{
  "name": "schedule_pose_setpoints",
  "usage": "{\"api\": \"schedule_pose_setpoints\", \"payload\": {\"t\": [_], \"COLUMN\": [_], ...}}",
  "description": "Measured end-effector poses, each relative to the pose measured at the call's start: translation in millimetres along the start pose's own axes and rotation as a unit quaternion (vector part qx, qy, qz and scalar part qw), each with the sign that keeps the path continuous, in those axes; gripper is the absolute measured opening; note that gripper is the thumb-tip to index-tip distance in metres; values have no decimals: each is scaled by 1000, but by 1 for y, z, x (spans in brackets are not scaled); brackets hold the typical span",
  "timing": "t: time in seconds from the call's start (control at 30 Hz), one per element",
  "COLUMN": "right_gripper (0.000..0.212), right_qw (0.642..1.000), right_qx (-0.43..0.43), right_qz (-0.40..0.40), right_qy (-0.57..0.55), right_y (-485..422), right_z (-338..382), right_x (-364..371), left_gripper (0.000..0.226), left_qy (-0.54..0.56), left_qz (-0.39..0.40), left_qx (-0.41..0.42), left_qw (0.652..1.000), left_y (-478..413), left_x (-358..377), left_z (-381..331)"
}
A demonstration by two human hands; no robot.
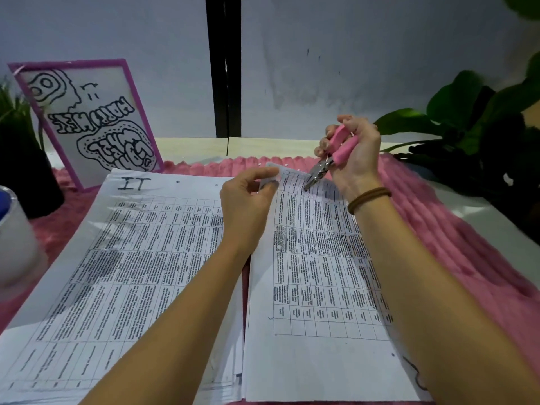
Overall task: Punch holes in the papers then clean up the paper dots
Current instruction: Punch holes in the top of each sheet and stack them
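Left hand (248, 197) pinches the right paper's (318, 273) top edge — right hand (353, 153) grips the pink punch (330, 159).

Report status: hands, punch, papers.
Right hand gripping pink punch at right paper's top edge. Left hand pinching that edge. Nothing blocking.

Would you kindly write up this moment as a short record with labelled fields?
left hand: pinches the top edge of the right paper stack
right hand: grips the pink-handled hole punch
punch tip: at the top margin of the right stack; whether it has bitten through cannot be told
left paper stack: lies flat, marked "IT", two holes near its top edge
surface: pink fluffy mat under both stacks
paper dots: a few white specks near the top of the right stack
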State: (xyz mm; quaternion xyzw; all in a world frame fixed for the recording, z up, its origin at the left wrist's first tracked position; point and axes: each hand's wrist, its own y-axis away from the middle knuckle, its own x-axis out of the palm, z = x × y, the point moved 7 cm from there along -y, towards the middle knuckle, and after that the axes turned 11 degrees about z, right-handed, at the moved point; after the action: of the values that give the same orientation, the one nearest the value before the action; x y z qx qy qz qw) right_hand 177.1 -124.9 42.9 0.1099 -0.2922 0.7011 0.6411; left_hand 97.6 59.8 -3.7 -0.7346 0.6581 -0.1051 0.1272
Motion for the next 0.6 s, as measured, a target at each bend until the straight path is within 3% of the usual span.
{"api": "schedule_pose_setpoints", "payload": {"t": [0.13,0.27,0.6], "right_gripper": [26,3,13], "right_qw": [998,997,995], "right_qx": [-4,-13,-21], "right_qz": [-52,-70,-85], "right_qy": [-24,-35,-49], "right_y": [-2,-1,-1], "right_z": [6,9,7], "right_x": [-28,-35,-36], "left_gripper": [23,23,22], "left_qy": [17,23,39], "left_qz": [5,5,10], "left_qx": [-31,-41,-53], "left_qw": [999,999,998], "left_y": [-2,-2,0], "left_x": [0,-1,0], "left_z": [7,7,8]}}
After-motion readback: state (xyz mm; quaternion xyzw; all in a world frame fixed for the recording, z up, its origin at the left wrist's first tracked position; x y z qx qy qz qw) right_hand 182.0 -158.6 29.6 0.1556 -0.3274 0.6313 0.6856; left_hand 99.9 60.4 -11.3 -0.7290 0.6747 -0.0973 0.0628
